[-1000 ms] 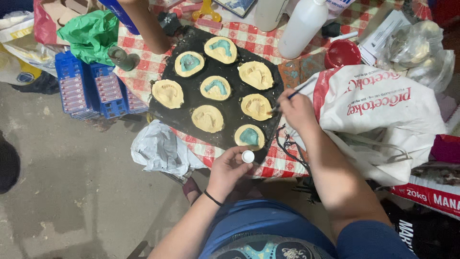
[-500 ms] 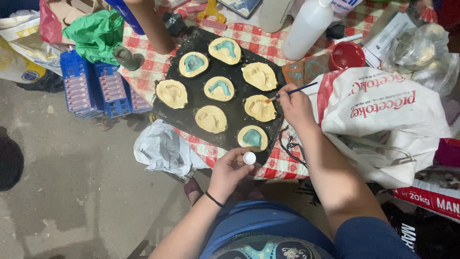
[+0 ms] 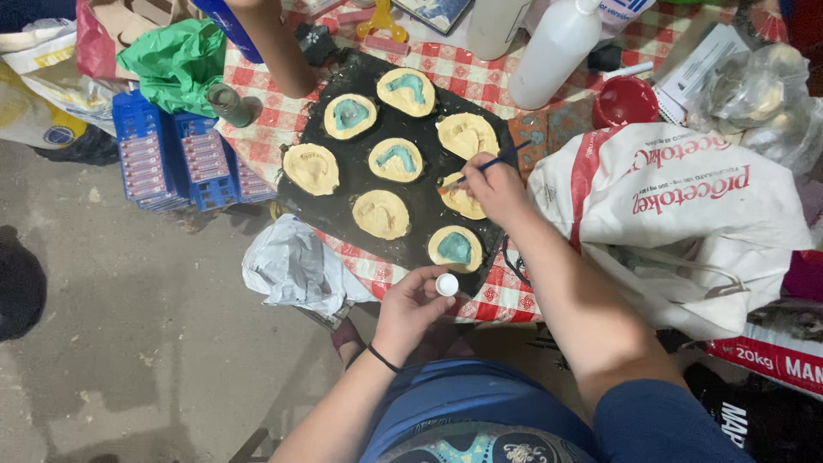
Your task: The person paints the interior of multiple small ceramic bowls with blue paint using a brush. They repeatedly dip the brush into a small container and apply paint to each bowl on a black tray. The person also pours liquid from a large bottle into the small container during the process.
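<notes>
Her right hand (image 3: 495, 190) pinches a thin blue paintbrush (image 3: 480, 170), its tip on a pale dough disc (image 3: 461, 199) partly hidden beneath the hand, on the black tray (image 3: 343, 163). The left hand (image 3: 410, 307) grips a small white pot (image 3: 447, 284) at the table's near edge; its contents can't be seen.

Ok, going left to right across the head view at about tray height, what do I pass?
Blue crates → black tray of pale moulds → right hand holding a thin brush → white printed sack. Nearer the wearer, the left hand holds a small white pot.
</notes>
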